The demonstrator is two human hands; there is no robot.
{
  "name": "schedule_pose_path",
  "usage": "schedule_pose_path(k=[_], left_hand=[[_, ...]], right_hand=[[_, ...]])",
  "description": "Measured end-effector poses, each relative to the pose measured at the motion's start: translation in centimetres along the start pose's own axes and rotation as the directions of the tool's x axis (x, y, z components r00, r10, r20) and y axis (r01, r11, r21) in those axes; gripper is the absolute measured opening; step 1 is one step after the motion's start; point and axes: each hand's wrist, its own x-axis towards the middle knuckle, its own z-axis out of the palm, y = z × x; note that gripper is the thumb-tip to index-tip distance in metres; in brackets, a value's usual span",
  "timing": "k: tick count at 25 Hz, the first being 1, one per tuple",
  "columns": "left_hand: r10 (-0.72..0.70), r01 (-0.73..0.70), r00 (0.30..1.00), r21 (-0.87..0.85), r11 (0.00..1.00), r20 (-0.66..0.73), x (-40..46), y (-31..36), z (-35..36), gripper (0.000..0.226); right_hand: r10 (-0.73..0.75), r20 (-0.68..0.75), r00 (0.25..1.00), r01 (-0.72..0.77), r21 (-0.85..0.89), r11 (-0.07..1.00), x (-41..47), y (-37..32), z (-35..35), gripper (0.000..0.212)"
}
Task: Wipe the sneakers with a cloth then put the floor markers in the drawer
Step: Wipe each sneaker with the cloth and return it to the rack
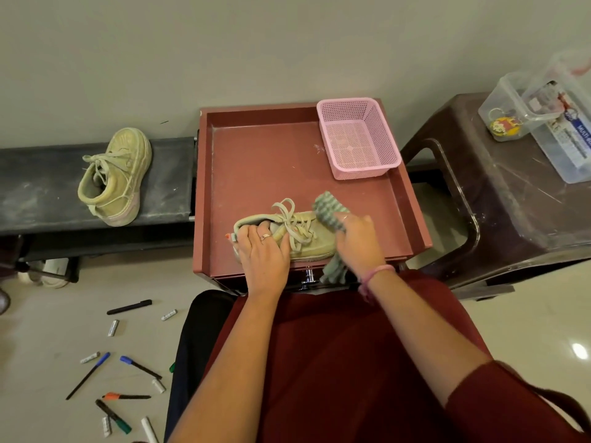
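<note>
Now the sneaker (287, 235) lies on its side on the red cabinet top (256, 161), near its front edge, with the toe toward 3 o'clock. Your left hand (262, 251) holds it at the heel end, fingers curled over the collar and partly inside the opening. Your right hand (358, 241) grips the checked green cloth (327, 207) and presses it against the toe; one end of the cloth sticks up at 12 o'clock of the hand, the other end hangs down over the front edge. At 1 o'clock from the shoe stands a pink basket (359, 139) in the back corner. The second sneaker (116, 175) rests on the dark bench (41, 183) at 9 o'clock. The floor markers (128, 307) lie scattered on the floor at 7 o'clock, mixed with small batteries (113, 327).
</note>
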Motion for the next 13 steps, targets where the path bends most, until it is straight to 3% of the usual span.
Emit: schedule_pose_path(k=[2,4,7,8,9,10,11,13], left_hand=[[0.001,-0.001,1.0,0.004,1.0,-0.004,-0.1,0.0,-0.1,0.053],[0.0,0.0,1.0,0.034,0.999,-0.002,-0.1,0.3,-0.3,0.051],[-0.005,0.004,1.0,0.038,0.999,0.018,0.1,0.3,-0.4,0.052],[-0.009,0.008,1.0,0.031,0.999,0.025,0.0,0.2,-0.3,0.052],[-0.011,0.01,1.0,0.023,1.0,0.026,0.0,0.1,-0.4,0.052],[-0.011,0.011,1.0,0.007,1.0,0.025,-0.1,0.2,-0.4,0.051],[-0.005,0.006,1.0,-0.009,1.0,0.023,0.0,0.1,-0.4,0.05],[-0.001,0.001,1.0,-0.02,1.0,0.002,0.0,0.1,-0.4,0.049]], right_hand=[[-0.155,0.015,0.988,0.156,-0.068,0.985,-1.8,-0.9,2.3,0.05],[-0.257,0.026,0.966,0.258,-0.124,0.958,-2.5,-0.3,1.9,0.052],[-0.387,0.297,0.873,0.476,-0.346,0.808,-0.9,0.8,-2.0,0.033],[-0.416,0.318,0.852,0.518,-0.395,0.758,-0.4,1.0,-3.0,0.025],[-0.4,0.307,0.863,0.5,-0.416,0.759,0.1,1.1,-3.9,0.023],[-0.338,0.226,0.914,0.4,-0.355,0.845,0.5,1.5,-4.3,0.028],[-0.201,0.122,0.972,0.223,-0.211,0.952,0.6,1.7,-4.2,0.032],[0.028,0.0,1.0,-0.028,0.096,0.995,0.5,1.7,-2.7,0.032]])
